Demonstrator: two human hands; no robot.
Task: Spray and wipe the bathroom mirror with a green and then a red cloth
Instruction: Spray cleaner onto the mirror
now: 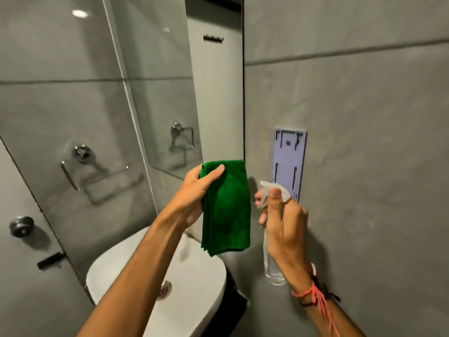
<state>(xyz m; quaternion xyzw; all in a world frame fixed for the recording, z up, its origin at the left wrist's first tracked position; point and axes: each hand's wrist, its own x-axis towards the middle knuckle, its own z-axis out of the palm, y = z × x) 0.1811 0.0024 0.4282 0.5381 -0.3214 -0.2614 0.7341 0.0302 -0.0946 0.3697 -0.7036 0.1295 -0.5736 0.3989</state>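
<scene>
**Both hands loaded, cloth and bottle held in front of mirror**

Forearms enter from the bottom edge of the frame, 2 of them, bare. Right wrist carries red and black strings (pixel 315 291), loose ends trailing toward the lower right.

Left hand (pixel 194 193), centre frame: closed on a green cloth (pixel 227 210). Thumb lies across the cloth's upper front, fingers hidden behind it. Cloth is folded and hangs straight down below the hand, lower edge over the far rim of a white sink (pixel 209 271).

Right hand (pixel 284 227), just right of the cloth and apart from it: wrapped around the neck of a clear spray bottle (pixel 272 263). Bottle upright. Thumb rests near the white spray head, fingertips curl around the left side by the trigger; whether the trigger is pressed cannot be told. Nozzle points left, toward the cloth.

Mirror (pixel 170 81) fills the upper left and centre, its right edge a dark vertical line above the cloth. It reflects grey tile, a glass panel and a metal holder. Neither cloth nor bottle touches it.

Grey tiled wall (pixel 364 105) takes the right half; a pale purple bracket (pixel 289 161) is fixed to it, directly behind the spray head.

Sink drain (pixel 165 289) visible at lower centre.
</scene>
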